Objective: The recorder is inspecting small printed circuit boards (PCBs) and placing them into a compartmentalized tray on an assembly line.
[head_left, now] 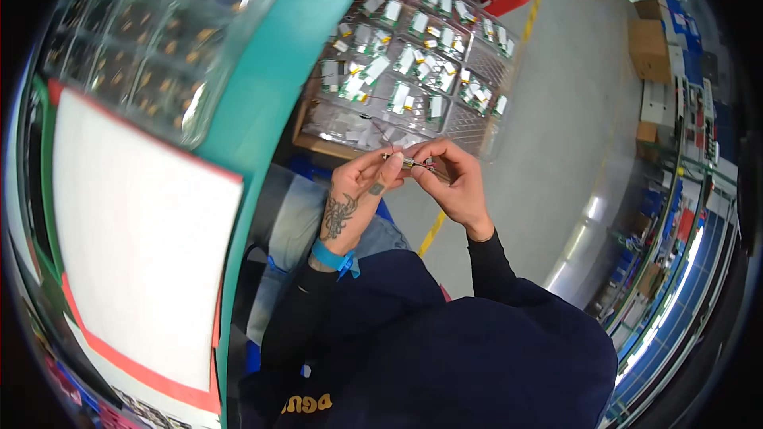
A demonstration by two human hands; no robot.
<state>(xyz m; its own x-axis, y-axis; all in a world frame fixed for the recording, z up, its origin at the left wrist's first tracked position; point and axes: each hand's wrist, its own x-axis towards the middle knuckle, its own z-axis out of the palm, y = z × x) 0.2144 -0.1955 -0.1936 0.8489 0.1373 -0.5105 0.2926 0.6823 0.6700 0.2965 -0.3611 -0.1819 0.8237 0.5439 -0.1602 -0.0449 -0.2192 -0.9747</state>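
We pinch a small metal part (411,164) between both hands: our left hand (362,187) grips one end with thumb and fingers, our right hand (453,179) closes on the other. Just beyond lies a clear tray (477,123) of compartments holding many small green-and-white pieces (397,98), too many to count surely. At our left, a teal table edge (262,111) carries one more clear tray (135,32) and a white sheet (135,246)

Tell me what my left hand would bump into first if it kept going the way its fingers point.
Probably the right hand: the left hand points toward it across the small part both pinch. That part touches its fingertips already; depth beyond is unclear.
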